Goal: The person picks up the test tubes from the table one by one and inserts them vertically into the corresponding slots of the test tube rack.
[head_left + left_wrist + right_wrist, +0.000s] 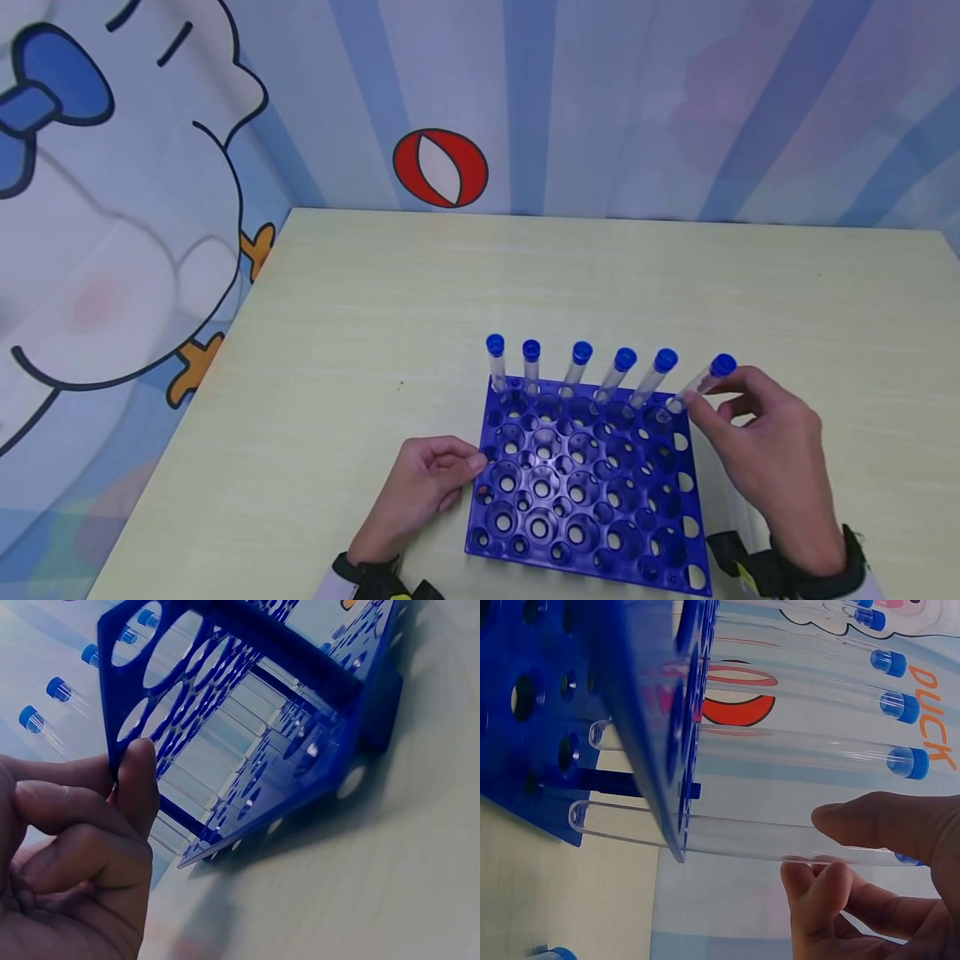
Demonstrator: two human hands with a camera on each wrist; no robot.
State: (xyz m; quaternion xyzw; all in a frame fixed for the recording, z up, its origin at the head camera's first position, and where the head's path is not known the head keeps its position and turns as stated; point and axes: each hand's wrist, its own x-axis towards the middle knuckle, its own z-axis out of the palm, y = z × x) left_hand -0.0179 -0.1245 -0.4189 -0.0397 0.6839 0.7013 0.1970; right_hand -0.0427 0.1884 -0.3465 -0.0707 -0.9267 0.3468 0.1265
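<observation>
A blue plastic test tube rack with round holes stands on the table. Along its far row, several clear test tubes with blue caps rise from the holes, such as the leftmost tube. My left hand pinches the rack's left edge between thumb and finger; the left wrist view shows the thumb tip against the upper plate. At the far right corner, my right hand holds the last test tube between thumb and fingers. This tube passes through the upper plate, its rounded end near the lower one.
The pale wooden table reaches back to a wall printed with cartoon figures and blue stripes. Low in the right wrist view, another blue cap shows over the table. Black straps circle both wrists.
</observation>
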